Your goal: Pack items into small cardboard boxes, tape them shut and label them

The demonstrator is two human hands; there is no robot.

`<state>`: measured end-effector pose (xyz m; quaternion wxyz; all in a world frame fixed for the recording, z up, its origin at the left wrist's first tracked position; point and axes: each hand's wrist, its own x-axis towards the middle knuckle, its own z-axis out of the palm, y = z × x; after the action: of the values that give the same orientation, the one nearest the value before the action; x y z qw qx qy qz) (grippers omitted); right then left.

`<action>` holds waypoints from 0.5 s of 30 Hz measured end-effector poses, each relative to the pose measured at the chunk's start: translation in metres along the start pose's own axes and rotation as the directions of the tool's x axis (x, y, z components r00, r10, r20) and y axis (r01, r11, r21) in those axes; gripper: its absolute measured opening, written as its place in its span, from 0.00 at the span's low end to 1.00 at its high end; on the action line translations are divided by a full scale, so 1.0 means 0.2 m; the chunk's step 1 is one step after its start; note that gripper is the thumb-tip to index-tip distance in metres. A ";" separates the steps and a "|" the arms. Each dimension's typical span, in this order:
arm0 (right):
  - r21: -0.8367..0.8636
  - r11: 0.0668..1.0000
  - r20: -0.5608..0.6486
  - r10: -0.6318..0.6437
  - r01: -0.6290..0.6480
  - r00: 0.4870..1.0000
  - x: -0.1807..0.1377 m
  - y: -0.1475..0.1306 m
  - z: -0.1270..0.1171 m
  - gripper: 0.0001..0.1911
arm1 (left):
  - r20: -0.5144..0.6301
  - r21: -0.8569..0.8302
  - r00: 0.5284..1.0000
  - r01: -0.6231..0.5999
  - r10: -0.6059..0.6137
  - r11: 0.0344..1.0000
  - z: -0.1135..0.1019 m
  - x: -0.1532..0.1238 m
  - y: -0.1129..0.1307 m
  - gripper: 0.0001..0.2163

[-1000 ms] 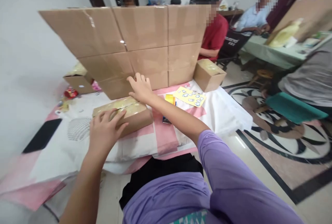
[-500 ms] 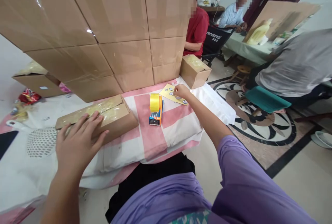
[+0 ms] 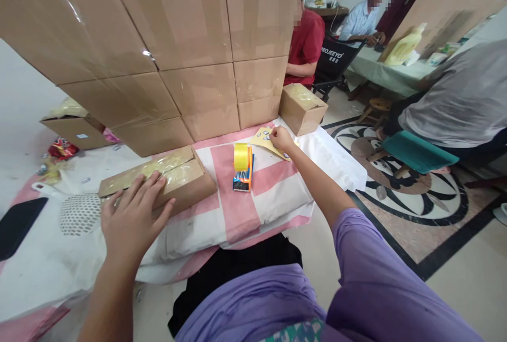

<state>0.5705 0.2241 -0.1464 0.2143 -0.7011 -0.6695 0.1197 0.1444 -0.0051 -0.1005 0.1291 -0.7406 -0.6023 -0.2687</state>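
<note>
My left hand [image 3: 132, 215] lies flat with fingers spread on the near edge of a flat cardboard box [image 3: 178, 175] sealed with yellowish tape. My right hand [image 3: 281, 138] reaches out to a yellow sticker sheet [image 3: 263, 138] and pinches at it, lifting its edge a little. Between the box and the sheet stands a tape dispenser with a yellow roll [image 3: 242, 165] on the pink-and-white cloth [image 3: 273, 194].
A wall of stacked cardboard boxes [image 3: 178, 56] stands behind the work area, with a small box [image 3: 303, 109] at its right end. A black phone [image 3: 18, 225] lies at the far left. Other people sit at a table [image 3: 380, 75] behind, to the right.
My right hand left the flat box and moved right to the yellow sticker sheet, where it now pinches at it. My left hand stayed on the box.
</note>
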 end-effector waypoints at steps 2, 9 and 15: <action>0.028 0.999 -0.023 0.016 -0.016 1.000 -0.01 0.01 -0.02 0.10 | -0.012 0.004 1.000 -0.005 0.005 1.000 0.00 0.00 0.01 0.24; 0.080 0.997 -0.030 0.013 -0.011 0.999 -0.09 0.09 -0.05 0.08 | -0.071 -0.007 0.998 0.001 -0.001 1.000 0.03 0.00 0.00 0.23; 0.182 0.983 -0.064 -0.009 0.020 0.998 -0.12 0.05 -0.07 0.04 | -0.029 0.009 0.999 -0.030 0.030 1.000 0.02 -0.02 0.00 0.26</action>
<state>0.5849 0.1979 -0.1416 0.2996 -0.6769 -0.6537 0.1569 0.1443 -0.0070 -0.1056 0.1452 -0.7450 -0.5903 -0.2747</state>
